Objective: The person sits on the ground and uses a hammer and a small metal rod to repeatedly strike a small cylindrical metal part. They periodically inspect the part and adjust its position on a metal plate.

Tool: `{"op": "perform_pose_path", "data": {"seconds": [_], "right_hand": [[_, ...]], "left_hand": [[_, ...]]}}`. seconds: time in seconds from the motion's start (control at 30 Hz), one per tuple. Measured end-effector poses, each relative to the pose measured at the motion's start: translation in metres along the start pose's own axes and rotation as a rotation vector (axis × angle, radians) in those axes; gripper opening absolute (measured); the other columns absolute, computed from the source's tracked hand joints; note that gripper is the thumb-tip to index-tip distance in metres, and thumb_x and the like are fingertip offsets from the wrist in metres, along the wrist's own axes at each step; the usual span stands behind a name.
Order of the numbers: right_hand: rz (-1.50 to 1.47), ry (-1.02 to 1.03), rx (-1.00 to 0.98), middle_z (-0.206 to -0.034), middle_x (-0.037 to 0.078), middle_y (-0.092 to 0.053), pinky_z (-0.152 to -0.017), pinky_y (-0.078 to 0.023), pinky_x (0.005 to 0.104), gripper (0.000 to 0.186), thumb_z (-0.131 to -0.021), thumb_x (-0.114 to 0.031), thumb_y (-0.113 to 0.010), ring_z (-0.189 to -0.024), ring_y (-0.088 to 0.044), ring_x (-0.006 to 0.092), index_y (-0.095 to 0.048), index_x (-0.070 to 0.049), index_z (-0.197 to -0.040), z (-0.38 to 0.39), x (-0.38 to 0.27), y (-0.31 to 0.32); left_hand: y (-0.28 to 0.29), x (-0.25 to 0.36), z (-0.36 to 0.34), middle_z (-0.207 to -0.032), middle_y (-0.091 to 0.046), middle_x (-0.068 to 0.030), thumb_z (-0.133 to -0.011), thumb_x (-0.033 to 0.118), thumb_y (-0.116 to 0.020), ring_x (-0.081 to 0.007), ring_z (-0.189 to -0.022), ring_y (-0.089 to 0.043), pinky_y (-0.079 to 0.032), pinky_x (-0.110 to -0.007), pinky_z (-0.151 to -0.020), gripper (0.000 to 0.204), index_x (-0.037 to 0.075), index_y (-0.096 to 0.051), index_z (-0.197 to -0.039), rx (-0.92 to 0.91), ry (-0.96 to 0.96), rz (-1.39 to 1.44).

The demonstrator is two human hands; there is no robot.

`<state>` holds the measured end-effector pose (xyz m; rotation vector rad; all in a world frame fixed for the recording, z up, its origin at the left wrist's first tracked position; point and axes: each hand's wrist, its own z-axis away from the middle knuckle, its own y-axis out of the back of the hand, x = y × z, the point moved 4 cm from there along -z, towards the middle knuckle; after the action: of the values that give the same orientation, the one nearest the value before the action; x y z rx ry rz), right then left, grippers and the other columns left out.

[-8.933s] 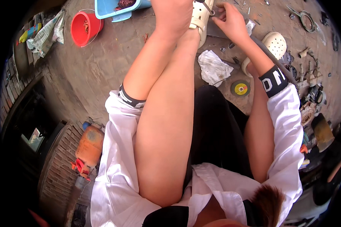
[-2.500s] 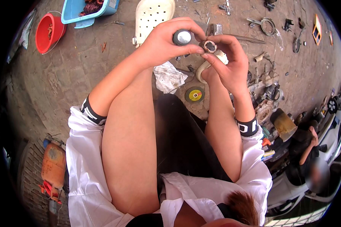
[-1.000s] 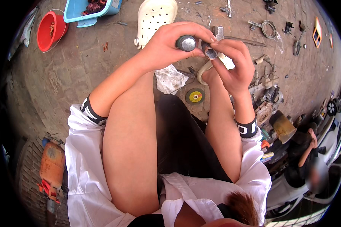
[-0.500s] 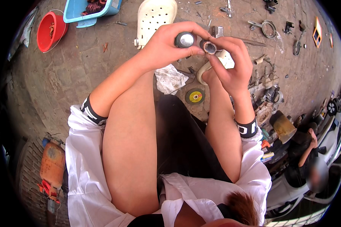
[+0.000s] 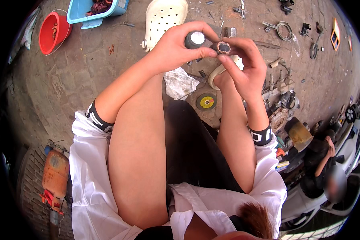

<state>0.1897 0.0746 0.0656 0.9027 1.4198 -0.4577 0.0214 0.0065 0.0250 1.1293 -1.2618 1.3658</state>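
Observation:
My left hand (image 5: 170, 46) is closed round a dark cylinder (image 5: 197, 39) with a bright, pale round end facing up. Its thumb and fingertips reach over to a short, dirty tubular piece (image 5: 223, 48) with a brownish rim and dark centre. My right hand (image 5: 247, 72) pinches that piece from the other side between thumb and fingers. Both hands are held close together above the ground, beyond my knees. What kind of part the tubular piece is, I cannot make out. Behind the fingers lies a hammer-like metal head (image 5: 229, 33), partly hidden.
Below my hands lie a crumpled white cloth (image 5: 180, 83) and a grinding disc (image 5: 206, 102). A cream clog (image 5: 164, 20) is on my foot. A red bucket (image 5: 48, 38) and a blue basin (image 5: 96, 20) stand far left. Metal parts (image 5: 284, 82) crowd the right, near another person (image 5: 322, 160).
The tubular piece has turned in my fingers: its end showed a greyish hollow and now shows a dark centre with a brownish rim. The dark cylinder has tilted slightly.

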Motion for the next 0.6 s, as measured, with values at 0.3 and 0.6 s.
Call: {"op": "perform_pose_path", "data": {"seconds": [0.3, 0.6], "right_hand": [[0.063, -0.020, 0.027, -0.100, 0.009, -0.066, -0.076, -0.057, 0.0242, 0.034, -0.078, 0.003, -0.081, -0.082, -0.069, 0.0125, -0.069, 0.003, -0.110, -0.0002, -0.0081, -0.0002], [-0.080, -0.039, 0.050, -0.108, 0.011, -0.064, -0.081, -0.059, 0.0265, 0.038, -0.079, 0.005, -0.079, -0.090, -0.069, 0.0149, -0.068, 0.003, -0.115, -0.0011, -0.0029, -0.0045]], "left_hand": [[-0.0028, -0.0005, -0.0006, -0.089, -0.059, 0.0011, -0.083, 0.003, -0.080, -0.0056, -0.082, -0.054, -0.045, -0.021, -0.071, 0.035, 0.002, -0.068, -0.116, -0.037, -0.020, 0.027], [0.0019, 0.0022, -0.0027, -0.104, -0.061, -0.0013, -0.077, 0.000, -0.082, -0.0085, -0.086, -0.054, -0.045, -0.024, -0.073, 0.036, 0.002, -0.067, -0.110, 0.015, -0.164, -0.156]]}}
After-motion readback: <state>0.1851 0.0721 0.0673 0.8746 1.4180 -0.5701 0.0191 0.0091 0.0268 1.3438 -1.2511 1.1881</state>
